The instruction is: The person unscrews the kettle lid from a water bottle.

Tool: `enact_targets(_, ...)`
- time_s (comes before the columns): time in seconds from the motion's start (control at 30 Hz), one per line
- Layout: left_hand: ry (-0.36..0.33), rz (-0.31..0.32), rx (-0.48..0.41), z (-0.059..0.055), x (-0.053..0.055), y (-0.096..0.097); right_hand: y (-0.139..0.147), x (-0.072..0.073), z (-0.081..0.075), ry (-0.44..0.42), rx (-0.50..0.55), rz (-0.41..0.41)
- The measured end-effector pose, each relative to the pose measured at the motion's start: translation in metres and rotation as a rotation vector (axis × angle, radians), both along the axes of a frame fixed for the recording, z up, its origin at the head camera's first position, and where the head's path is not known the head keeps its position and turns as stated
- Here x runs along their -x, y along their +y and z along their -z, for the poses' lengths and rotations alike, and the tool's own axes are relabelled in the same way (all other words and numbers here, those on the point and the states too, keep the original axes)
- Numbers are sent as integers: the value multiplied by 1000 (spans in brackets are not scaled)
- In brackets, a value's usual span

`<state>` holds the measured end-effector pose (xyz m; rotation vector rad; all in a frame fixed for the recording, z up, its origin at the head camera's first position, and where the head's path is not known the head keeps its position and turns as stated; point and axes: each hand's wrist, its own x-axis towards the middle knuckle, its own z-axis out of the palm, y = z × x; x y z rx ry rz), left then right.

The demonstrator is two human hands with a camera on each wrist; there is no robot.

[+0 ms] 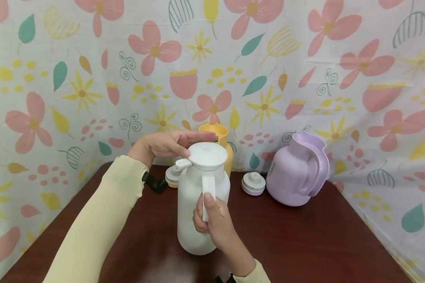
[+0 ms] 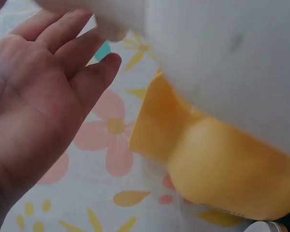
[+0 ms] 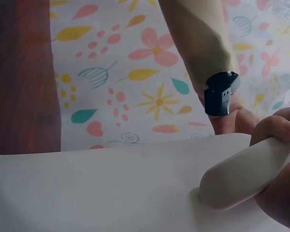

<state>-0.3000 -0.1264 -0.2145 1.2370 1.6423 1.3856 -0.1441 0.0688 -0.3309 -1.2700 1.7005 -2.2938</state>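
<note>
A white vacuum jug (image 1: 189, 212) stands upright at the middle of the table, its white lid (image 1: 209, 153) on top. My right hand (image 1: 216, 224) grips the jug's handle (image 1: 209, 182), thumb along the near side. In the right wrist view, fingers curl round that handle (image 3: 241, 179). My left hand (image 1: 171, 142) is at the lid's left side, fingers stretched out above the rim and thumb close to its edge. Whether it touches the lid I cannot tell. The left wrist view shows the same hand (image 2: 43, 92) with straight fingers and nothing held.
Behind the white jug is a yellow jug (image 1: 214, 129), partly hidden. A lilac jug (image 1: 287, 177) without a lid stands at the right. Two stoppers lie on the dark table (image 1: 287, 243): one yellow-rimmed (image 1: 172, 177), one lilac-rimmed (image 1: 253, 183). A floral curtain (image 1: 127, 98) backs the table.
</note>
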Motion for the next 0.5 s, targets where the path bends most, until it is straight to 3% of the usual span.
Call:
enact_targets(0.13,0,-11,15,2,-9,4,-2,0,-1,2,1,4)
enact_targets(0.27,80,-125,13,7,-23,11,-2,0,-2,30,15,-8)
enact_targets(0.37,138,-274,-7,13,-38,18,-2,0,-3,34,16,-12)
enact_targets(0.5,188,-564,-29,20,-68,30,-1,-1,-3,28,11,-8)
